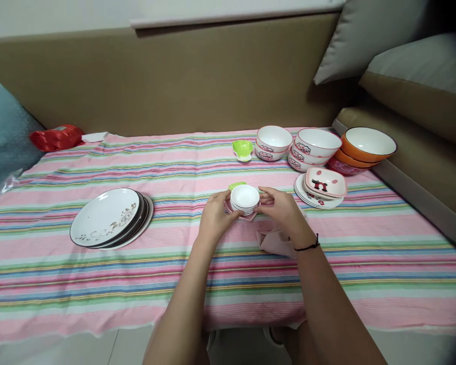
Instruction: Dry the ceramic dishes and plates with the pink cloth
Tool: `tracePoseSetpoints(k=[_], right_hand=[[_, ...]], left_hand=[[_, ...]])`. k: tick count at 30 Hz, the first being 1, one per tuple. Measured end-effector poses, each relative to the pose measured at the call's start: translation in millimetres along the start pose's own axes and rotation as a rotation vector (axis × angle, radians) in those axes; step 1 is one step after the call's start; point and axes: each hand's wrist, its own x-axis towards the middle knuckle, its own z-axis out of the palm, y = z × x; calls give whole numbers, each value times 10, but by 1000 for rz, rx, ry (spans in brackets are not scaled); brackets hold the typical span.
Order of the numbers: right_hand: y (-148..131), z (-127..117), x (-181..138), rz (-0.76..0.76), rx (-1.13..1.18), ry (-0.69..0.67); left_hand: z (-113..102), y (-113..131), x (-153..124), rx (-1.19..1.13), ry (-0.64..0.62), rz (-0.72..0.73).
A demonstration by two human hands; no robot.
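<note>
A short stack of small white bowls [245, 196] is held between my two hands near the middle of the cloth. My left hand [216, 213] grips its left side, thumb at the front. On the opposite side, the fingers and thumb of my right hand [283, 208] close on the rim. Behind and under the bowls show a pink dish [250, 217] and a bit of a green leaf-shaped dish [236, 185], both largely covered. A crumpled pale pink cloth [275, 242] lies below my right wrist.
Patterned plates [106, 218] are stacked at left. White bowls [274, 137], taller white bowls [317, 144] and orange bowls [369, 144] stand at the back right, near square dishes [326, 182] on plates. A green-and-white dish [243, 149] and red bundle [57, 138] lie farther back.
</note>
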Motion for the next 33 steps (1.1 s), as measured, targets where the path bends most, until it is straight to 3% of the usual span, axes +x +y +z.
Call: tracePoseSetpoints(k=[13,24,28,33], right_hand=[[-71,-96,-25,-1,126,-137],[-76,-76,-18,-4,135,-136],[-33,-76,-14,-33,109,-108],[57,-179,-1,-91,-114,48]], left_hand=[[-17,30,-22,-39,-23,60],[-36,64,-32,-93,-5,31],[-38,31,-28,-127,-14,-8],[-122,-68,-22,-200,3,-83]])
